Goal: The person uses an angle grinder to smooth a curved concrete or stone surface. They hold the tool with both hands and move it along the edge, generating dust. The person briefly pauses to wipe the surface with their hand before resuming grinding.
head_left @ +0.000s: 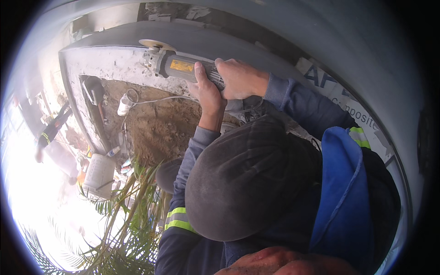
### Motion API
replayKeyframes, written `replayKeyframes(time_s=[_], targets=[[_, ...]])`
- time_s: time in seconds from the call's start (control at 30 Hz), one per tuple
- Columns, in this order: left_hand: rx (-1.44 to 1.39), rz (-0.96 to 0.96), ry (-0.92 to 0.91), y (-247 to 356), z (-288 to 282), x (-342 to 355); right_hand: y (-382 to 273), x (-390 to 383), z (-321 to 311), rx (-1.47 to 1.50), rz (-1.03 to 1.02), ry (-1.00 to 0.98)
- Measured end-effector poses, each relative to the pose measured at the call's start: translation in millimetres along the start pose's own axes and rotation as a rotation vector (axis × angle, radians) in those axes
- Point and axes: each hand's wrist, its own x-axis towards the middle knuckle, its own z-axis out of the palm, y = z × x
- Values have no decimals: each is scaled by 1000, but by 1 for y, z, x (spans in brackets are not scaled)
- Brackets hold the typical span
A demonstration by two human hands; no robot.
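Neither of my hands can be made out for certain. A reddish, skin-like shape with rounded bumps (284, 263) is cut off by the lower edge; I cannot tell whether it is part of a hand. In front of me a co-worker in a dark cap (238, 183) leans forward. Both the co-worker's bare hands grip the body of a grey angle grinder (182, 66) with a yellow label. Its disc (157, 45) is at the upper left, by the top of a pale, rough masonry edge (119, 64). Whether the disc touches it or turns is unclear.
Brown soil (160, 126) lies inside the masonry edge, with a white cup-like item (124, 105) and a pale cable. A white bucket (99, 174) stands at the left, near palm fronds (133, 215). Printed sheeting (341, 89) borders the right. Bright glare washes out the lower left.
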Motion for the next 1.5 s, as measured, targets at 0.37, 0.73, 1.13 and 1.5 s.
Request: replayKeyframes(time_s=[0.37,0.73,1.13,1.5], targets=[[9,3,-11,-6,-1,3,2,0,2,-33,-8,41],[-17,-3,23,-4,-17,26,-6,26,2,6,-15,-23],[-47,-77,76,8,-14,35,-7,47,8,-33,-52,-2],[-44,-36,-3,-5,-6,8,-4,4,-2,1,12,-26]])
